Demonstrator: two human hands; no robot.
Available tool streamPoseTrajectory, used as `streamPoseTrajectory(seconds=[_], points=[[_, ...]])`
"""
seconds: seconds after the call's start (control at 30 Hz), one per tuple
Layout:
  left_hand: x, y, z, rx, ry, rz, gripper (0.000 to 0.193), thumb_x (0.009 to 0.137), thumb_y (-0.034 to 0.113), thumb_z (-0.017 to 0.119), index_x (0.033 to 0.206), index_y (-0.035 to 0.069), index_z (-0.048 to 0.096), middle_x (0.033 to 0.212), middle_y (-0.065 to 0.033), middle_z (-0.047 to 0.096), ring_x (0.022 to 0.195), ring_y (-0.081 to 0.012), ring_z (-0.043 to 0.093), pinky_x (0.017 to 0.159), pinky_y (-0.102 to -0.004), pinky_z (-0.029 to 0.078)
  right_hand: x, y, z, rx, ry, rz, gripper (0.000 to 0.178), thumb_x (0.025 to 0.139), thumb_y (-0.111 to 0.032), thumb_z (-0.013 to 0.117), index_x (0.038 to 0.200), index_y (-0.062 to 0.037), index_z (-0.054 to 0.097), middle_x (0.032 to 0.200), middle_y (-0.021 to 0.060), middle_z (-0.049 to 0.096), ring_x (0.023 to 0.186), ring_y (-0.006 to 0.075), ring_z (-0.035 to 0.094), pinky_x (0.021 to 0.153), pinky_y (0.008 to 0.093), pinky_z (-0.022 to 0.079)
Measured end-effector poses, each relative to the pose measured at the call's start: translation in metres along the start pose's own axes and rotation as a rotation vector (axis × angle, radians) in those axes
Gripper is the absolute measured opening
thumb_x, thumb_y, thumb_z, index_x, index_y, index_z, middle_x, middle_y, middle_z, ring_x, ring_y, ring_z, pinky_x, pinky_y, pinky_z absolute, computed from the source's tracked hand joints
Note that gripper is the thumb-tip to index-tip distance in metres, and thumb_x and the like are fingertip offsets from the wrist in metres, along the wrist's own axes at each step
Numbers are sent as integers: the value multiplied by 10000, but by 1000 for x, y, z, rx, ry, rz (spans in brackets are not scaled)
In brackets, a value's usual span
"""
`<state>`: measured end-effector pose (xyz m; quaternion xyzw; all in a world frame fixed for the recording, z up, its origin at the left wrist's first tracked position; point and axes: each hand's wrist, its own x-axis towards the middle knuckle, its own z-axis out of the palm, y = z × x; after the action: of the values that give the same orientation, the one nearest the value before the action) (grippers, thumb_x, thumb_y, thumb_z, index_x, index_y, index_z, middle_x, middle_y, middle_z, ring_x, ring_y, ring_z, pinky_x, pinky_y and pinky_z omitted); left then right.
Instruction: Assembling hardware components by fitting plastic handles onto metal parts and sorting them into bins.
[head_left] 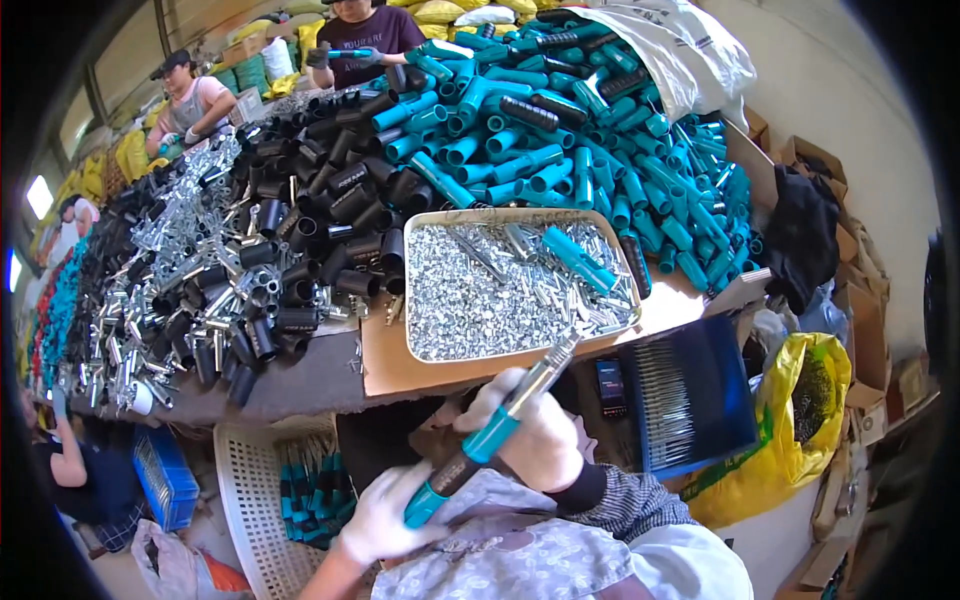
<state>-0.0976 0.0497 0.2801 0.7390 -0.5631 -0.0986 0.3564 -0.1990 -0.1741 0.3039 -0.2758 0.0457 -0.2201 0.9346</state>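
A teal-and-black tool handle with a silver metal tip [490, 438] slants across my lap, its tip pointing up and to the right toward the tray. My left hand [385, 515], in a white glove, is closed round its lower end. Higher up, my right hand [540, 435], also gloved in white, grips it near the metal part. Just beyond the tip stands a cream tray [440, 359] full of small silver metal parts [465, 315]. A loose teal handle piece [582, 262] lies on top of those parts.
Teal handles [560, 150] are heaped behind the tray, with black sleeves [350, 190] and silver parts [130, 340] to the left. Below the table are a white basket [240, 500] of teal handles, a blue bin [715, 390] of metal rods and a yellow sack [790, 440]. Other people work beyond.
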Motion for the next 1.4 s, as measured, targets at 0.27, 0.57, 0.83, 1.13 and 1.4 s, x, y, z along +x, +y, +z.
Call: streamPoseTrajectory(seconds=[0.27, 0.57, 0.83, 1.13, 1.4], points=[[-6, -13, 7, 91, 92, -408, 472, 803, 286, 791, 1214, 89, 663, 904, -172, 712, 821, -400, 699, 724, -463, 570, 89, 153, -193, -122, 537, 236, 185, 974, -221, 578, 901, -52, 565, 766, 121, 572, 695, 303, 578, 666, 461, 504], [5, -63, 73, -89, -236, -570, 519, 896, 501, 703, 1275, 148, 658, 1125, -155, 714, 1048, -364, 685, 897, -436, 546, 160, 235, -247, -1217, -86, 480, 322, 976, -259, 591, 1185, -18, 636, 993, 166, 700, 929, 304, 670, 835, 422, 521], [2, -95, 110, -62, -173, -527, 510, 884, 540, 710, 1232, 168, 684, 1063, -162, 738, 959, -378, 716, 819, -466, 583, 195, 249, -226, -1345, -229, 317, 329, 980, -265, 584, 1191, -21, 644, 1023, 179, 702, 964, 319, 668, 864, 443, 516], [12, -95, 133, 26, 53, -606, 438, 889, 408, 737, 1230, 139, 676, 1046, -139, 742, 971, -364, 713, 833, -452, 580, 181, 250, -213, -1483, -287, 125, 337, 984, -273, 576, 1198, -24, 654, 1057, 194, 704, 1004, 336, 667, 896, 467, 509], [45, -110, 152, -48, -134, -815, 498, 893, 459, 647, 1227, 90, 616, 996, -234, 734, 890, -454, 702, 790, -554, 550, 141, 245, -210, -1664, -348, -34, 345, 987, -279, 569, 1204, -28, 662, 1087, 208, 705, 1040, 351, 666, 925, 489, 504]])
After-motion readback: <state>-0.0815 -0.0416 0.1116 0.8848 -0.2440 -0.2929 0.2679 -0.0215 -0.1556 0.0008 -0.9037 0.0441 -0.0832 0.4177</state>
